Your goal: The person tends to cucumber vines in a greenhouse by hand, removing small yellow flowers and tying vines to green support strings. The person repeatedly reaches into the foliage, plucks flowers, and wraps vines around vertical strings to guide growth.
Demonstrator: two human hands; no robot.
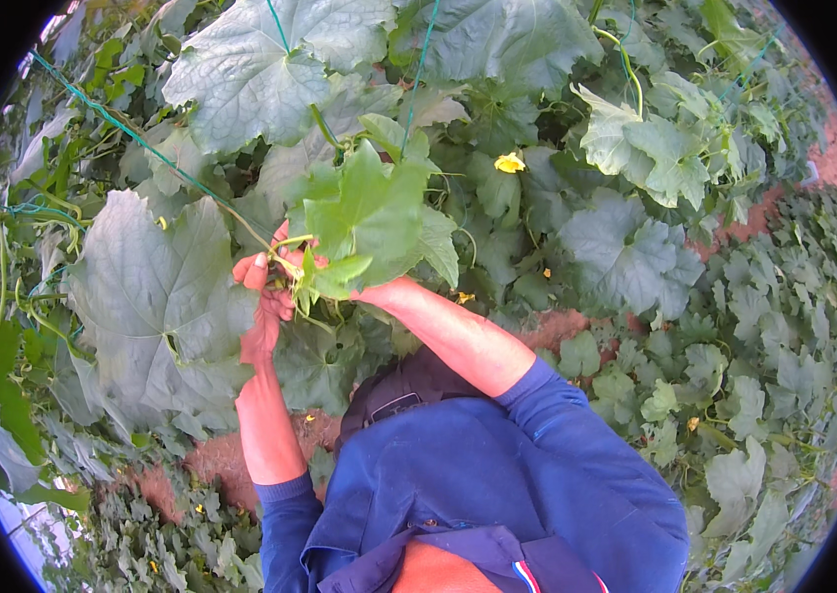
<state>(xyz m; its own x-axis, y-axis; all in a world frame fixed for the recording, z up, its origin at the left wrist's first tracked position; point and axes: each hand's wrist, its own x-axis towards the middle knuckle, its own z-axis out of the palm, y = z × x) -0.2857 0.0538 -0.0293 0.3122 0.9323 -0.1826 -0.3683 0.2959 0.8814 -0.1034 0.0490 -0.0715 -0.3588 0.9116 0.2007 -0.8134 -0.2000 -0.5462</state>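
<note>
The leafy tip of a climbing cucurbit vine [305,276] is between my two hands, in front of my chest. With thumb and fingers, my left hand [267,300] pinches its pale green stem [277,257]. My right hand [320,261] reaches in from the other side, its visible fingers at the same stem; lobed leaves [370,211] cover most of that hand. A green twine [118,124] slants from the upper left down to the stem at my fingers. Whether it is tied there cannot be made out.
Large leaves [159,307] crowd the left, close to my left forearm. More strings [420,70] hang from above among the foliage. A yellow flower [509,162] opens right of my hands. Lower plants [744,356] cover the right side, with reddish soil [222,463] showing between rows.
</note>
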